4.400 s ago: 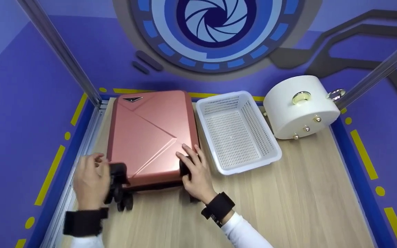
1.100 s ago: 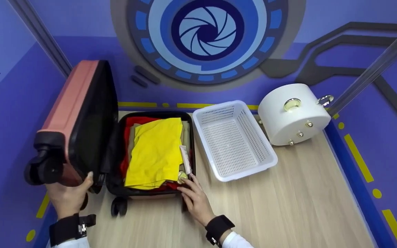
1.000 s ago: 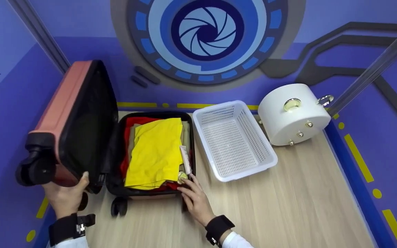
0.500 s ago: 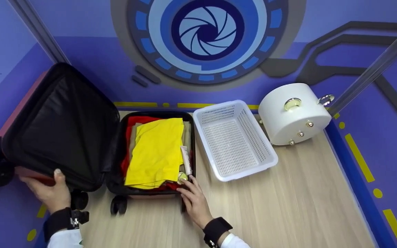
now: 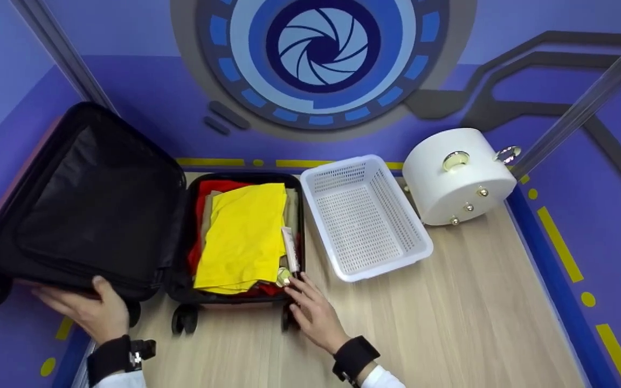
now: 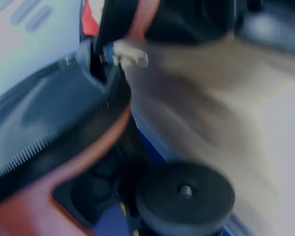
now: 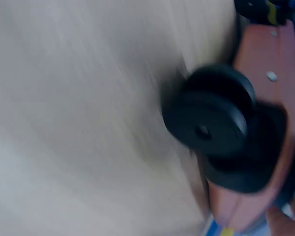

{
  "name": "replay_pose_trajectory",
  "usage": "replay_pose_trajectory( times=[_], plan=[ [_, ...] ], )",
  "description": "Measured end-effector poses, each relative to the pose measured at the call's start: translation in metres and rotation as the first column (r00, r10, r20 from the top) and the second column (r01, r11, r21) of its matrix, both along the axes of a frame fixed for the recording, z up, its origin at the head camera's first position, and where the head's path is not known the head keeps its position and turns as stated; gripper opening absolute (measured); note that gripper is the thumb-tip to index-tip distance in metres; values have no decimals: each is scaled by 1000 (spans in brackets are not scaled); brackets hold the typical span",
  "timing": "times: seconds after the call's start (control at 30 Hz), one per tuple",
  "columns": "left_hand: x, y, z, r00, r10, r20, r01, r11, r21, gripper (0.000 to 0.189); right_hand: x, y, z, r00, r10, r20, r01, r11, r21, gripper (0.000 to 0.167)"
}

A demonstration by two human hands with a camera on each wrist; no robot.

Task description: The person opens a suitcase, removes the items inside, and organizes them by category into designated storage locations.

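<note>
A rose-coloured suitcase lies spread apart, its black-lined lid [image 5: 100, 205] leaning back to the left. My left hand [image 5: 92, 312] holds the lid's near edge, thumb at the black rim and fingers partly hidden beneath the shell. In the packed half [image 5: 235, 299] sits a folded yellow garment [image 5: 243, 237], over red and khaki cloth. A pale tube [image 5: 290, 249] and a small round greenish item [image 5: 283, 277] lie along its right side. My right hand [image 5: 318, 318], fingers extended, touches the packed half's near right corner. Its fingertips barely enter the right wrist view.
Right of the suitcase stands a white perforated plastic basket [image 5: 380, 274]. Beyond it, a white round case [image 5: 456, 172] with metal rings and studs leans near the back wall. Black wheels [image 5: 185, 320] jut from the suitcase's near end. A metal rail runs along the left wall.
The suitcase was closed at first; its lid has since swung left and tipped back, my left hand moving with it. My right hand has shifted slightly right at the corner.
</note>
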State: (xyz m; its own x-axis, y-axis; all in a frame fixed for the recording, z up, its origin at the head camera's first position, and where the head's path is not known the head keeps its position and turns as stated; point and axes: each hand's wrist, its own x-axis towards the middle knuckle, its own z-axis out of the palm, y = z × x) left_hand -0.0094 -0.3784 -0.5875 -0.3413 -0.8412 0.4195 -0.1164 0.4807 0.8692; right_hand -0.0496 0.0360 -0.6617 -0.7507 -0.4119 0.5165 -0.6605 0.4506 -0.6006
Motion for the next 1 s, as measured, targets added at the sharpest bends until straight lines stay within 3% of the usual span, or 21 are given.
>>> replay_pose_trajectory(
  times=[0.1, 0.17, 0.27, 0.37, 0.43, 0.5, 0.57, 0.63, 0.67, 0.77, 0.83, 0.9, 1.0],
  plan=[
    [4, 20, 0, 999, 26, -21, -27, 998, -52, 94, -13, 19, 9, 995, -40, -87, 32, 995, -98, 43],
    [6, 36, 0, 998, 34, -52, -38, 995, -94, 93, -28, 36, 13, 984, -86, -155, 56, 980, -189, 41],
    [4, 66, -1, 994, -9, -113, -12, 984, -178, 87, -58, 69, 17, 962, -175, -212, 111, 953, -282, 36],
    [-4, 104, -6, 977, -121, -173, 76, 966, -247, 81, -83, 109, 20, 943, -275, -188, 222, 939, -265, 35],
    [-9, 132, -12, 961, -230, -155, 182, 944, -276, 79, -95, 135, 22, 927, -343, -153, 312, 930, -194, 35],
    [-14, 163, -19, 930, -354, -102, 312, 903, -295, 78, -104, 159, 23, 909, -403, -105, 392, 913, -109, 37],
    [-20, 195, -25, 873, -487, -4, 463, 833, -304, 79, -112, 179, 22, 889, -454, -51, 454, 891, -24, 40],
    [-28, 228, -31, 794, -600, 96, 593, 733, -333, 79, -118, 197, 21, 867, -499, 5, 498, 866, 53, 43],
    [-33, 243, -34, 752, -641, 151, 646, 672, -361, 78, -121, 205, 20, 854, -519, 38, 514, 853, 89, 46],
    [-48, 286, -40, 645, -681, 347, 753, 487, -443, 73, -125, 222, 14, 825, -552, 121, 532, 831, 164, 52],
    [-57, 309, -43, 590, -659, 466, 798, 386, -463, 71, -126, 228, 10, 818, -551, 164, 525, 833, 178, 54],
    [-66, 327, -44, 537, -618, 574, 839, 316, -443, 68, -126, 230, 5, 817, -541, 199, 515, 840, 172, 54],
    [-76, 344, -44, 461, -543, 702, 887, 258, -383, 63, -124, 227, 2, 806, -536, 252, 516, 844, 144, 53]
  ],
)
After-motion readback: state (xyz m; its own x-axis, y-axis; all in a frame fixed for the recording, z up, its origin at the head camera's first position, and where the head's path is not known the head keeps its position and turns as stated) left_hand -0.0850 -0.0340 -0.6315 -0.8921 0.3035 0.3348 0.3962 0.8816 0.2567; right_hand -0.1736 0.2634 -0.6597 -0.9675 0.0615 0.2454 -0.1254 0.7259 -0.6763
